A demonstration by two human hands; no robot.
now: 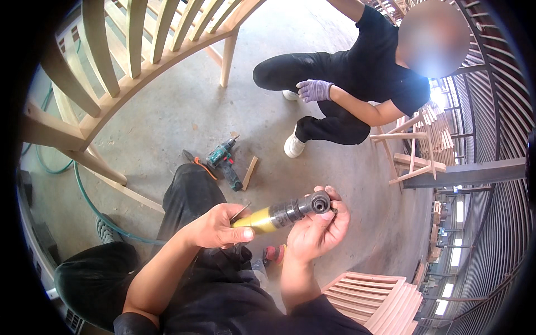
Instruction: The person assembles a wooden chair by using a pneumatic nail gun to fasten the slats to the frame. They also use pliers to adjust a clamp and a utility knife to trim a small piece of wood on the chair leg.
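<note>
My left hand (pixel 219 228) is wrapped around the yellow body of a right-angle air tool (pixel 261 220). A thin dark lever sticks up beside its fingers. The tool's black front slants up to the right, with its round socketed head turned upward. Curled about that head is my right hand (pixel 316 231), its thumb and fingertips drawn together. Between them shows a small dark piece (pixel 334 211), too small to name. On the floor beyond my knee lies a teal and black cordless drill (pixel 222 153), next to an orange and black tool (pixel 198 162) and a short wood strip (pixel 250 173).
A slatted wooden frame on legs (pixel 151 70) stands at the far left. A green hose (pixel 92 206) runs along the left toward me. Ahead, another person crouches, wearing a purple glove (pixel 315 90). Slatted wood panels (pixel 371 296) lie at the near right; a red tool (pixel 273 254) sits below my hands.
</note>
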